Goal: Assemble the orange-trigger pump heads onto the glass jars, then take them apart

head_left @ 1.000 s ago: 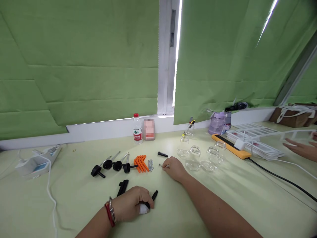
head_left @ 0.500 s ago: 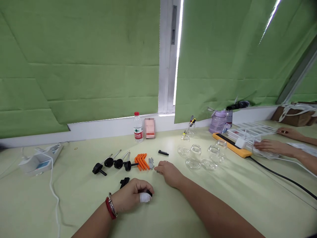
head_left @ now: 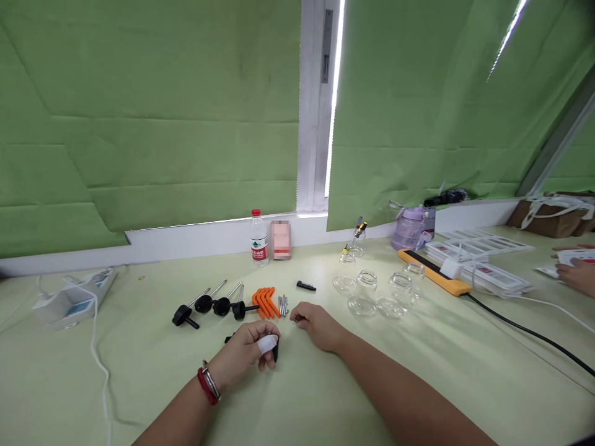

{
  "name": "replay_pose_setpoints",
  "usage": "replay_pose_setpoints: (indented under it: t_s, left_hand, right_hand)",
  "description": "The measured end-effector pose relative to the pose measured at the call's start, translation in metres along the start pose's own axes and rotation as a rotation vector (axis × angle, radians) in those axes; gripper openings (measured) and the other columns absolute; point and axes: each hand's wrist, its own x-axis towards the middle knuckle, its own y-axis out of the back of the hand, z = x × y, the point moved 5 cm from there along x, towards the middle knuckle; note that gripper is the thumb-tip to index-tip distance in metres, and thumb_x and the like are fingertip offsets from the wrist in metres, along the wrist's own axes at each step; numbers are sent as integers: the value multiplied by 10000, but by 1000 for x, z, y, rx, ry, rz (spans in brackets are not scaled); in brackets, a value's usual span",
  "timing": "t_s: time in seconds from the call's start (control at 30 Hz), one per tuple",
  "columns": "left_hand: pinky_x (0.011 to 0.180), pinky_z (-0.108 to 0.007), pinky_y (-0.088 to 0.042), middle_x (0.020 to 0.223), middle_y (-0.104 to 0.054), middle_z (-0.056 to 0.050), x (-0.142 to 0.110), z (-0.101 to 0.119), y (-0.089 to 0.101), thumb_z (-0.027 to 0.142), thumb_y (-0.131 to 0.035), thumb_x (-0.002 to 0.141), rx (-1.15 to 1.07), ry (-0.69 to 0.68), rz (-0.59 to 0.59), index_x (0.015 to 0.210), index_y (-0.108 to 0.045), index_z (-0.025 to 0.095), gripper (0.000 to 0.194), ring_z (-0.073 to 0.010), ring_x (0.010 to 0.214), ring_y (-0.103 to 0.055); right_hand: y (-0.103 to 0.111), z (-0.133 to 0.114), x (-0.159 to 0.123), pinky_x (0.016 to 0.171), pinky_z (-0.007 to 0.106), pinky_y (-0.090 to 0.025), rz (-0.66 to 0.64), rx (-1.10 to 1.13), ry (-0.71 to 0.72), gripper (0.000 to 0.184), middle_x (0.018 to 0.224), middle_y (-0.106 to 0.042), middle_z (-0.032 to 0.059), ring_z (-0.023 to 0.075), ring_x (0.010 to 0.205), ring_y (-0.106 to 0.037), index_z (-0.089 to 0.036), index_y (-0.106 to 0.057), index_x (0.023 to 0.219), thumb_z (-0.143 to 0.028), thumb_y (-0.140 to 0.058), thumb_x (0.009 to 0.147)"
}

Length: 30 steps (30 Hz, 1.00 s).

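My left hand, its thumb wrapped in white tape, is closed on a small black part that pokes out past the fingers. Another black piece lies mostly hidden behind this hand. With fingertips pinched low over the table, my right hand has something tiny and dark at its tips, too small to name. Just left of those fingertips are several metal screws, and beside them a row of orange angled pieces. Black round-headed parts with metal shafts lie farther left. A black bit holder rests beyond my right hand.
Clear glass jars and glass discs stand to the right. Behind are a water bottle, a pink box and screwdrivers. A yellow power strip, white cable and another person's hand flank the area.
My left hand has lifted and turned, tilting the black part from nearly level to upright. My right hand has barely moved. The other person's hands have drawn right, away from the white stack.
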Motion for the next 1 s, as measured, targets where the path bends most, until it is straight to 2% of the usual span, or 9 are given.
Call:
replay_pose_setpoints:
  t_s: [0.13, 0.4, 0.53, 0.8, 1.0]
  left_hand:
    - [517, -244, -430, 559, -578, 18, 0, 2, -1, 402, -569, 759, -39, -9, -20, 837, -527, 149, 267, -120, 525, -558]
    - [581, -281, -455, 590, -628, -15, 0, 1, 1, 315, -560, 758, -47, 11, -12, 835, -543, 140, 191, -121, 534, -553]
    - [619, -300, -465, 616, -635, -24, 1, -2, 1, 279, -569, 734, -20, 35, 13, 818, -561, 135, 167, -137, 569, -573]
    - [608, -301, -469, 610, -626, -17, 0, 0, 1, 345, -582, 753, -78, 2, 5, 832, -560, 136, 224, -138, 567, -570]
    - [602, -269, -447, 611, -616, 16, 1, -4, 1, 220, -676, 666, -97, -9, 1, 847, -561, 147, 227, -110, 538, -556]
  right_hand:
    - [7, 10, -2, 716, 235, -418, -26, 150, -89, 202, 819, -604, 2, 132, 763, -529, -191, -602, 859, -93, -483, 728]
    - [9, 29, -3, 708, 249, -429, -74, 380, -118, 141, 762, -609, 2, 130, 740, -549, -179, -601, 799, -121, -508, 710]
    - [9, 28, -3, 720, 260, -429, -77, 417, -110, 140, 784, -618, 11, 134, 750, -554, -178, -609, 805, -127, -518, 712]
    - [9, 26, -3, 715, 265, -430, -49, 564, -102, 122, 743, -602, 7, 122, 719, -562, -164, -594, 800, -125, -523, 710]
    - [8, 26, 0, 711, 268, -429, -34, 662, -108, 120, 748, -586, 2, 109, 692, -551, -158, -582, 815, -151, -551, 700]
